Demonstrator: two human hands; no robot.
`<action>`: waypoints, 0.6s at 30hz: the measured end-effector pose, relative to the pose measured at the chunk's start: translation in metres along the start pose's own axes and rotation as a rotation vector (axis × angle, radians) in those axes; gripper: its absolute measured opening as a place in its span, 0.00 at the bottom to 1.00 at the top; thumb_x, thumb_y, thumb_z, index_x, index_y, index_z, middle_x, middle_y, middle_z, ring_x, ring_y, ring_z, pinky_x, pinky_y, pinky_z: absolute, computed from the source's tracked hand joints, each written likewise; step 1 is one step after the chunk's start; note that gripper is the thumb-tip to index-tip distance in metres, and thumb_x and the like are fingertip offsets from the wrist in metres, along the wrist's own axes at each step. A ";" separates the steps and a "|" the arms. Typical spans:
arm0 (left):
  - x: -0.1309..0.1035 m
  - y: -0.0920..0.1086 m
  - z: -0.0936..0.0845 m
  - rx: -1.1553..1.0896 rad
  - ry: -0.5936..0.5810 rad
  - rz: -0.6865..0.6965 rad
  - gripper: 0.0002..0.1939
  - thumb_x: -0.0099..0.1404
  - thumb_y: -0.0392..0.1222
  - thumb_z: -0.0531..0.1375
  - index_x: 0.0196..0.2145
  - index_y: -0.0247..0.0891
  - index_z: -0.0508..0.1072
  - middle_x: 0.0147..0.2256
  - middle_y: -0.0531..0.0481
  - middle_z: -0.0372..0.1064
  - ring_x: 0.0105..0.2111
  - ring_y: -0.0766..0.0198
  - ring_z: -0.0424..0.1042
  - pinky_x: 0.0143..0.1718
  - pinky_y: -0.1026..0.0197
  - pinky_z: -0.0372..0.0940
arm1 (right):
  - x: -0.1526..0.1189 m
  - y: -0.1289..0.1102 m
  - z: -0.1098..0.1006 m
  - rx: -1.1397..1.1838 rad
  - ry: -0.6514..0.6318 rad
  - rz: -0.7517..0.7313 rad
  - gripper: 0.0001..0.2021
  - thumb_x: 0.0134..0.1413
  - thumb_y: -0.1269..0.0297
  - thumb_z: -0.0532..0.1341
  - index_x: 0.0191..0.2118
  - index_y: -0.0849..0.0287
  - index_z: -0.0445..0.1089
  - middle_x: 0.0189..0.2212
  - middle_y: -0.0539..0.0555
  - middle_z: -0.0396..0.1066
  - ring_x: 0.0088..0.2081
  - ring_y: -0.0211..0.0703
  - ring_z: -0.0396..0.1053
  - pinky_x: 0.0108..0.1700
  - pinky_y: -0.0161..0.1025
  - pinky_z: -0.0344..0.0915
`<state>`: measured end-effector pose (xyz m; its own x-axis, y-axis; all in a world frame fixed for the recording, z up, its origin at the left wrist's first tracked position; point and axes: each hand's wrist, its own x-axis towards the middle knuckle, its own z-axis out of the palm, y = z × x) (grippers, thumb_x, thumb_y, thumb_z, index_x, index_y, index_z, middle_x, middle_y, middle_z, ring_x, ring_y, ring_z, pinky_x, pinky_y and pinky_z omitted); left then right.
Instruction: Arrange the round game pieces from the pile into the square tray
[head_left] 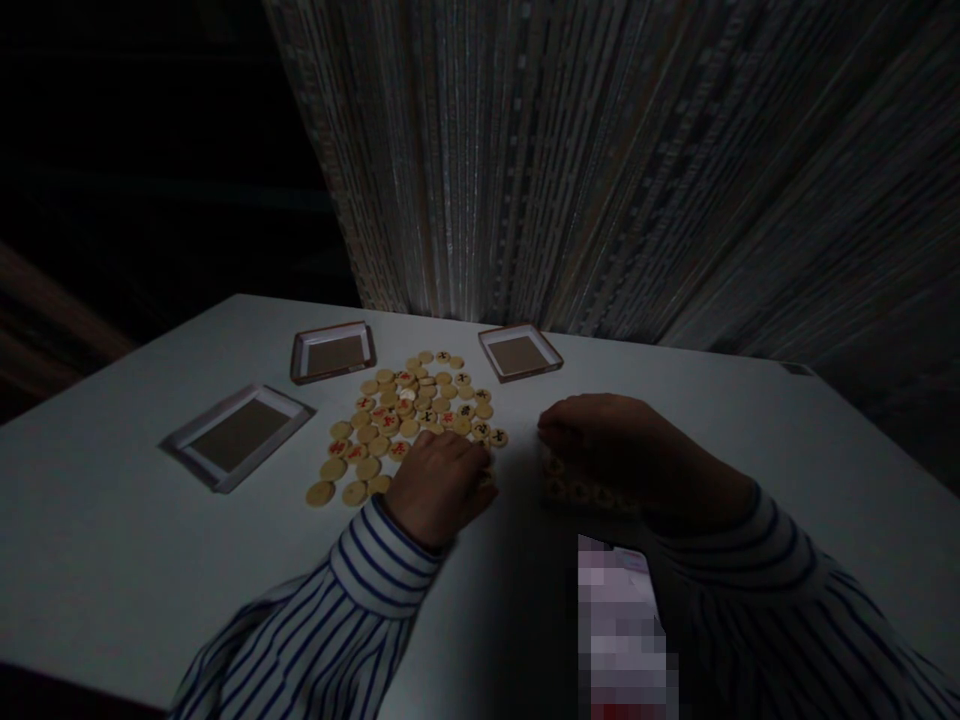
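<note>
Dimly, left hand (437,484) over discs (406,407), right hand (631,447) obscuring disc row (580,491), both grips unclear

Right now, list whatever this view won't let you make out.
All in the head view:
- Anything the left hand may hold: its own back hides most fingers.
- Part of the row of discs: hidden by the right hand and shadow.
- Markings on many loose discs: too small and dim.
- The bright screen: pixelated, cut off by the bottom edge.
</note>
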<state>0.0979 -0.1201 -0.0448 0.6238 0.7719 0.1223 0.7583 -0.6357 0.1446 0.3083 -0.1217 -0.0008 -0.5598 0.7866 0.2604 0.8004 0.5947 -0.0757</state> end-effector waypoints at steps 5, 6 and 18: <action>0.001 0.000 0.001 -0.011 -0.008 -0.008 0.10 0.57 0.42 0.55 0.36 0.37 0.70 0.34 0.46 0.72 0.37 0.55 0.67 0.37 0.53 0.55 | 0.000 0.002 0.003 0.008 0.003 0.012 0.08 0.54 0.65 0.53 0.33 0.59 0.68 0.29 0.53 0.71 0.29 0.38 0.67 0.30 0.34 0.58; 0.001 0.000 0.001 -0.008 -0.011 -0.009 0.10 0.57 0.42 0.55 0.36 0.36 0.70 0.33 0.46 0.72 0.37 0.55 0.67 0.37 0.53 0.55 | 0.000 0.002 0.003 0.006 0.002 0.011 0.08 0.54 0.65 0.53 0.33 0.59 0.68 0.29 0.53 0.71 0.29 0.38 0.67 0.30 0.34 0.57; 0.000 -0.001 0.003 -0.078 0.143 0.050 0.10 0.56 0.38 0.56 0.38 0.37 0.69 0.32 0.46 0.72 0.35 0.57 0.68 0.36 0.54 0.59 | 0.000 -0.003 -0.001 0.014 -0.014 0.024 0.08 0.54 0.65 0.53 0.34 0.60 0.68 0.29 0.54 0.72 0.30 0.39 0.68 0.31 0.35 0.59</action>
<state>0.0979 -0.1193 -0.0480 0.6229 0.7347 0.2687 0.7065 -0.6759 0.2100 0.3062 -0.1232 0.0007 -0.5432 0.8030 0.2452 0.8108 0.5776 -0.0952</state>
